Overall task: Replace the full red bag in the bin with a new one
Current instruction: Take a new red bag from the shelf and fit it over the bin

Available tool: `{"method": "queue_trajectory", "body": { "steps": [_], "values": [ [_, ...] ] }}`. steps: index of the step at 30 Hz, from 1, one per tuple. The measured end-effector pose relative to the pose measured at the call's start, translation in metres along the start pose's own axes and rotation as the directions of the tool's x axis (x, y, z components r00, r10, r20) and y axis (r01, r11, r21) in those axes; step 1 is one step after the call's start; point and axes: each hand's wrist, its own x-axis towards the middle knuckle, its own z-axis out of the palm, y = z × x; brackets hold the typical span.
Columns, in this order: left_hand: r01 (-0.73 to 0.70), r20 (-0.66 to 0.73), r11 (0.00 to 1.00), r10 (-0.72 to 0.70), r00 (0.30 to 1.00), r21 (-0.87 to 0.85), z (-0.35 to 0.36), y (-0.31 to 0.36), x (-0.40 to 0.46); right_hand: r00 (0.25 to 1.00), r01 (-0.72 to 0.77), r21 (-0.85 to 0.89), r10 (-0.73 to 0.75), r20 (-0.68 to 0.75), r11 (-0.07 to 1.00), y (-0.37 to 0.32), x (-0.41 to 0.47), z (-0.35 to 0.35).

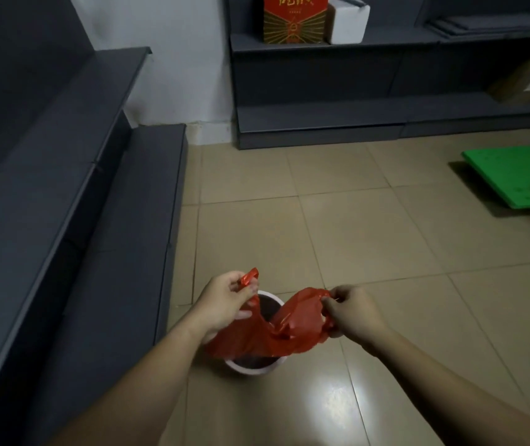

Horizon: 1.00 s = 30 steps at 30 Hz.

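A small round bin with a pale rim stands on the tiled floor, close to the grey shelving. Its inside looks dark. A red plastic bag is stretched above the bin's mouth between both hands. My left hand pinches one red handle at the bag's left end, raised above the rim. My right hand grips the bag's other end at about the same height. The bag's middle sags down toward the bin and hides most of the opening.
Dark grey low shelving runs along the left, right beside the bin. More grey shelves stand at the back with a red box and a white box. A green board lies at right. A cardboard box sits on the far right shelf.
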Motion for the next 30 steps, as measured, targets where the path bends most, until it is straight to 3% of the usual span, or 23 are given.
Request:
{"method": "queue_trajectory", "body": {
  "steps": [5,11,17,20,24,30],
  "values": [
    [-0.010,-0.037,0.994,0.006,0.999,-0.105,-0.016,-0.028,0.016,0.991,0.123,-0.076,-0.126,-0.043,0.990,-0.006,0.017,0.023],
    [-0.039,-0.060,0.990,0.031,0.998,-0.136,-0.039,-0.064,0.034,0.967,0.252,-0.178,-0.256,0.003,0.951,-0.007,0.035,0.072],
    [-0.206,0.019,0.978,0.207,0.978,-0.032,-0.062,-0.090,0.051,0.951,0.309,-0.185,-0.305,0.049,0.933,-0.002,0.053,0.093],
    [-0.267,0.060,0.962,0.264,0.963,0.059,-0.077,-0.106,0.059,0.935,0.356,-0.145,-0.352,0.048,0.923,-0.004,0.058,0.095],
    [-0.282,0.075,0.904,0.273,0.959,0.321,-0.089,-0.139,0.061,0.919,0.394,-0.050,-0.392,0.049,0.918,0.000,0.059,0.098],
    [-0.192,0.043,0.785,0.207,0.977,0.589,-0.080,-0.224,0.051,0.911,0.403,-0.013,-0.400,0.103,0.915,0.008,0.057,0.106]
  ]
}}
